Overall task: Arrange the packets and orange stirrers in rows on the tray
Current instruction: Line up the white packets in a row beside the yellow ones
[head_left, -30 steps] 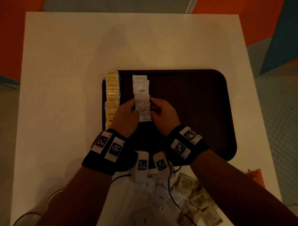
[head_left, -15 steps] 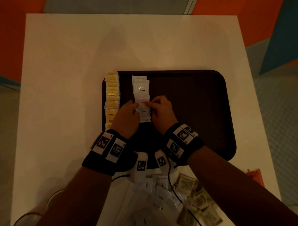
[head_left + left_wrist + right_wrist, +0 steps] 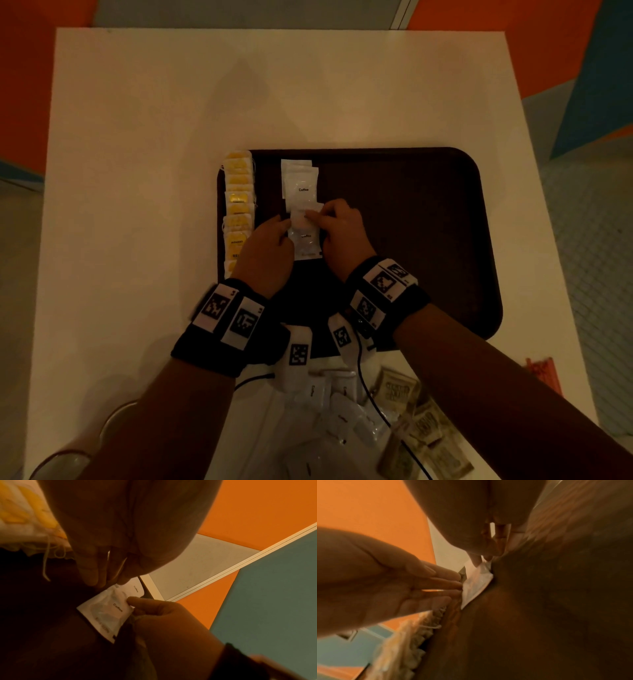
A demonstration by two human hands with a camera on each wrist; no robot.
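A dark brown tray (image 3: 411,222) lies on the white table (image 3: 137,171). Yellow packets (image 3: 238,205) form a row along its left edge. Beside them, white coffee packets (image 3: 301,185) overlap in a column. My left hand (image 3: 286,224) touches the column's left edge with straight fingers (image 3: 450,584). My right hand (image 3: 313,216) is curled at the right edge and pinches a white coffee packet (image 3: 106,609) near the column's near end, one fingertip (image 3: 130,599) on top. Orange stirrers (image 3: 543,371) lie at the table's right edge, off the tray.
Loose white packets (image 3: 342,411) and brown packets (image 3: 397,394) are heaped on the table in front of the tray, between my forearms. The tray's right half is bare. A round metal object (image 3: 68,455) sits at the lower left.
My right hand has slid forward and left, so its fingertip now lies on top of the white packets. My left hand stayed at the column's left edge.
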